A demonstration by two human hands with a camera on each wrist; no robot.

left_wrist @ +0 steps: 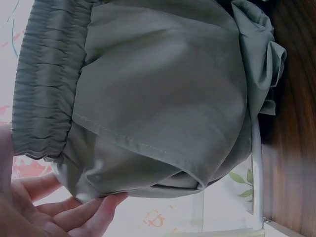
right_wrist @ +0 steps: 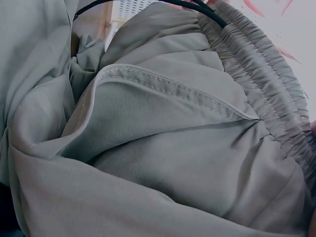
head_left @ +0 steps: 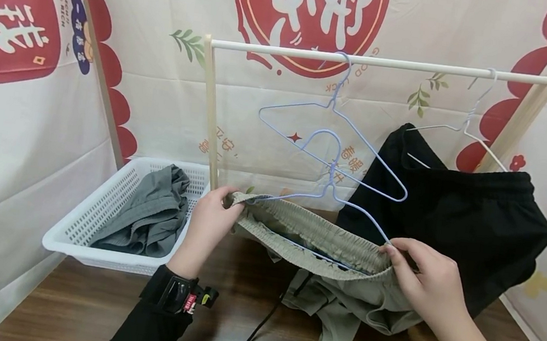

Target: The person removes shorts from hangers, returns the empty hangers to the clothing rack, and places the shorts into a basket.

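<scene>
Grey-green drawstring trousers or shorts [head_left: 369,305] are stretched between my hands, the elastic waistband gaping upward in the head view. A light-blue hanger [head_left: 332,171] reaches into the waistband, its hook standing free above. My left hand [head_left: 211,217] pinches the waistband's left end, thumb on top. At the opposite end my right hand [head_left: 431,275] pinches the band beside the hanger's sloping arm. A black drawstring [head_left: 263,322] dangles in front. Gathered waistband [left_wrist: 47,84] and slanted pocket seam fill the left wrist view. The right wrist view shows a stitched pocket edge [right_wrist: 173,91].
Behind stands a rack with a white rail [head_left: 417,66]; another blue hanger [head_left: 334,97] hangs there bare. Black trousers or shorts [head_left: 461,214] hang at right on a white hanger [head_left: 469,117]. A white basket [head_left: 96,255] at left holds a grey garment [head_left: 146,218].
</scene>
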